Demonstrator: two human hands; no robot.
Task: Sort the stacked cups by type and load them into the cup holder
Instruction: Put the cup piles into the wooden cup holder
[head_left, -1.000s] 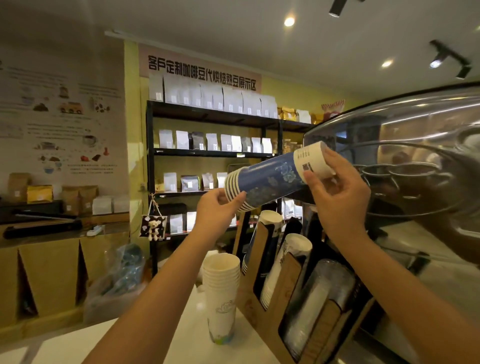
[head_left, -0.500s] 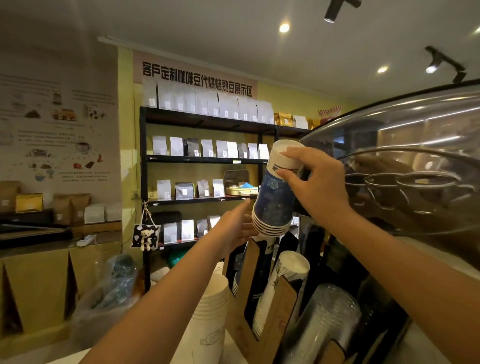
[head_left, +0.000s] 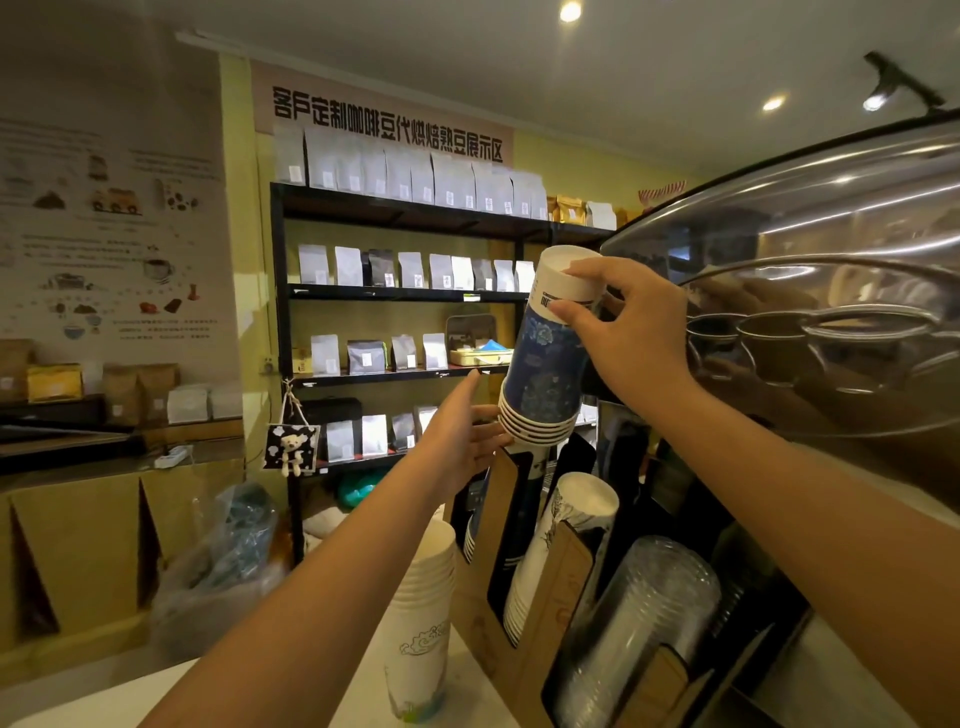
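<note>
My right hand (head_left: 631, 332) grips the upturned base of a stack of blue patterned paper cups (head_left: 548, 364), held rims down just above the far slot of the brown cardboard cup holder (head_left: 519, 654). My left hand (head_left: 460, 441) is open beside the stack's lower rims, fingers spread, touching or nearly touching them. The holder's slots hold blue cups at the far end, then white paper cups (head_left: 563, 540), then clear plastic cups (head_left: 644, 623). A separate stack of white printed cups (head_left: 423, 618) stands upside down on the counter to the holder's left.
A large shiny metal machine (head_left: 831, 312) curves over the right side, close to my right arm. Behind stands a black shelf (head_left: 395, 296) with coffee bags. A plastic bag (head_left: 228, 561) and brown boxes sit at lower left. The white counter (head_left: 332, 696) runs along the bottom.
The blue cup stack turned from lying sideways to upright with rims down and came down over the holder's far slot. My left hand let go of the rims and opened.
</note>
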